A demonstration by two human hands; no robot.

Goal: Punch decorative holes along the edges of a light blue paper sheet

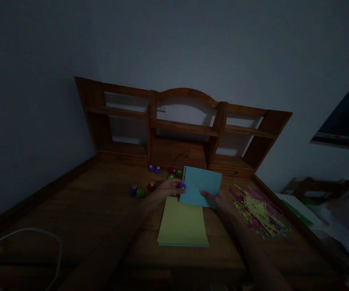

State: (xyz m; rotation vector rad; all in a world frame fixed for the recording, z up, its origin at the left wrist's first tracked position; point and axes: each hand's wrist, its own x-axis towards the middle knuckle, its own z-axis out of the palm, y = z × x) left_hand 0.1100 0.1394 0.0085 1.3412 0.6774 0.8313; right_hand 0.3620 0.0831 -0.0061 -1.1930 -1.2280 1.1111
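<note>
My left hand (171, 188) grips a small round purple piece (181, 186) between thumb and fingers, right at the left edge of a light blue sheet (203, 182). A row of small dark holes runs down that edge above the piece. The sheet's lower right side is pinched by my right hand (218, 200), its thumb on top and its fingers hidden behind. Below the sheet lies a stack of yellow paper (183, 226) with a blue layer under it. Whether the purple piece clasps the sheet or only touches it, I cannot tell.
Several small round purple, green and red pieces, such as a red one (151, 186), stand on the wooden desk (101, 210). A heap of yellow and pink strips (257, 210) lies right. Behind is a wooden shelf unit (180, 127); a white cable (35, 229) curls front left.
</note>
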